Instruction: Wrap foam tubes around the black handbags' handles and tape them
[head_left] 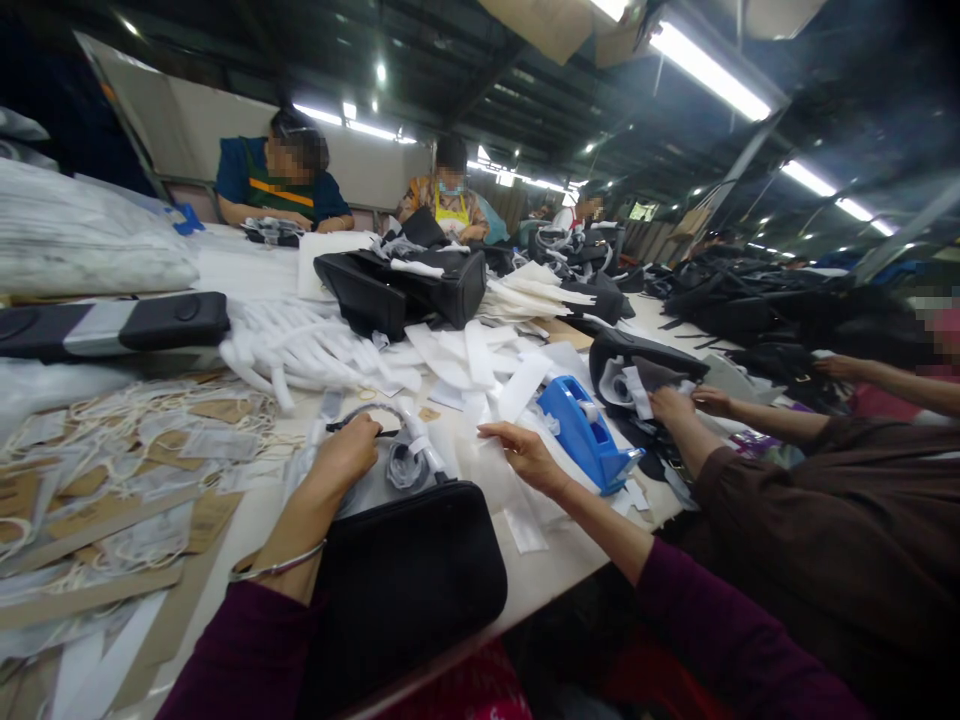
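no legible lettering, faint print on brown cards (pixel 90 512) too blurred, pale marks on red cloth (pixel 469 685) unreadable

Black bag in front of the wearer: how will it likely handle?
The black bag probably keeps its shape; its broad panel looks smooth, without sagging. The clear plastic wrapping at its top may be slippery, given its sheen. Pushed toward the wearer, it could slide off, lying near the edge of the table.
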